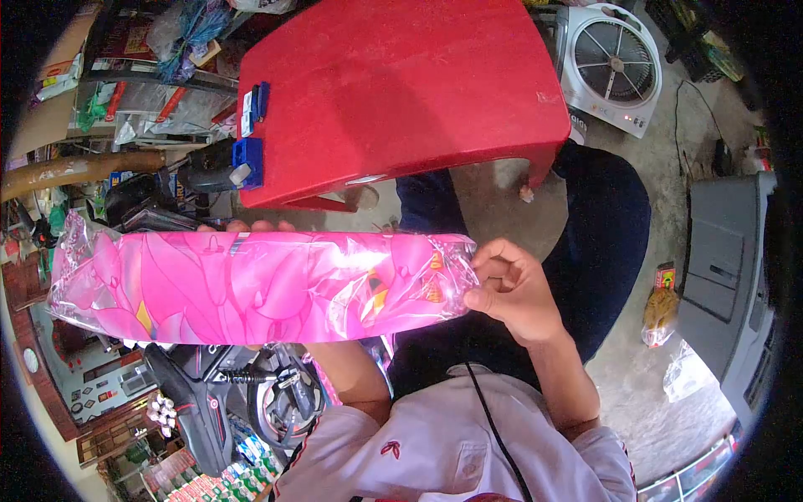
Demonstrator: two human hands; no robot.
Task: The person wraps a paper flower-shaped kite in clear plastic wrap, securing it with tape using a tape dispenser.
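A long pink package (226, 284) in clear plastic wrap, with a flower-like pattern and yellow patches, spans the middle of the view. What is inside the wrap I cannot make out. My left hand (255, 226) supports it from behind, mostly hidden, with fingertips curled over the upper edge. At the package's right end, my right hand (514, 293) pinches the crumpled clear plastic between thumb and fingers. Just beyond the package stands a red table (401, 84).
Small blue items, including a blue holder (247, 163), lie at the table's left edge. A box fan (615, 63) stands at the upper right. A grey cabinet (723, 284) is on the right. Shelves of goods and a motorbike (201, 402) are on the left.
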